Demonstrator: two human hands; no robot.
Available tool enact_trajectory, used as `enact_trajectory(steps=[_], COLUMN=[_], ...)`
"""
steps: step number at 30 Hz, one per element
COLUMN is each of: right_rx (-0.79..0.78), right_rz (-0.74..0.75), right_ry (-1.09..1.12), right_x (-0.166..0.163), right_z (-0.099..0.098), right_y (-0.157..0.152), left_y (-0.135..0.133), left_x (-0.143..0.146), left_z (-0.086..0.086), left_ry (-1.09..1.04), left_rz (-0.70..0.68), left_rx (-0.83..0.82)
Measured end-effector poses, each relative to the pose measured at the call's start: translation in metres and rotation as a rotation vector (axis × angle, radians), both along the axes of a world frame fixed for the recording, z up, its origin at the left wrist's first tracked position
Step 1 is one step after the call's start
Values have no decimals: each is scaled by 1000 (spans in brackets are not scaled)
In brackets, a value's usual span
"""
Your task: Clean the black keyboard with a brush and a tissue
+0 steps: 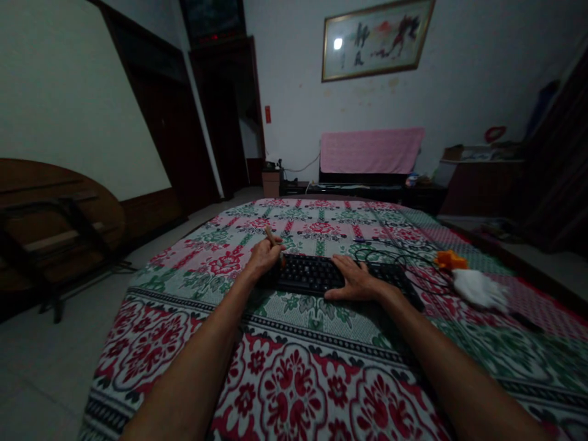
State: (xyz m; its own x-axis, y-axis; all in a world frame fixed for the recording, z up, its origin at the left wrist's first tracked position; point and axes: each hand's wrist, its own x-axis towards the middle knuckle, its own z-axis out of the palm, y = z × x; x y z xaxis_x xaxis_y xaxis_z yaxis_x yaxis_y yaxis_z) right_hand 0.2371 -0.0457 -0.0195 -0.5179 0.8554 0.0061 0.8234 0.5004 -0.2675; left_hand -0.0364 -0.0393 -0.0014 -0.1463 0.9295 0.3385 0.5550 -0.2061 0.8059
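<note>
A black keyboard (316, 274) lies on a table covered with a red, green and white flowered cloth (294, 367). My left hand (265, 254) is closed at the keyboard's left end, pinching a thin stick-like tool (270, 234) whose tip pokes up above my fingers. My right hand (353, 280) lies flat across the middle keys with its fingers stretched out, holding the keyboard down. A black cable (390, 252) loops away from the keyboard's far right.
An orange object (449, 260) and a white cloth (478, 289) lie to the right of the keyboard. A folded round wooden table (55, 220) leans at the left. A pink-covered unit (370, 152) stands against the far wall.
</note>
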Motion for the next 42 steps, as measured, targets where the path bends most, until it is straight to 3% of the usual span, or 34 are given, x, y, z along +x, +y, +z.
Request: enact_trajectory(steps=[12, 23, 33, 38, 42], right_rx=[29, 195, 245, 260, 298], right_rz=[-5, 92, 95, 94, 82], right_ry=[-44, 34, 79, 63, 45], right_x=[2, -18, -24, -26, -31], right_z=[-5, -3, -5, -6, -5], right_y=[2, -17, -25, -26, -30], left_y=[-24, -20, -22, -25, -27], left_x=[15, 11, 9, 26, 38], left_z=[-11, -19, -11, -9, -15], left_ry=[130, 104, 63, 19, 107], left_rz=[114, 133, 105, 36, -41], left_rx=[208, 183, 161, 226, 216])
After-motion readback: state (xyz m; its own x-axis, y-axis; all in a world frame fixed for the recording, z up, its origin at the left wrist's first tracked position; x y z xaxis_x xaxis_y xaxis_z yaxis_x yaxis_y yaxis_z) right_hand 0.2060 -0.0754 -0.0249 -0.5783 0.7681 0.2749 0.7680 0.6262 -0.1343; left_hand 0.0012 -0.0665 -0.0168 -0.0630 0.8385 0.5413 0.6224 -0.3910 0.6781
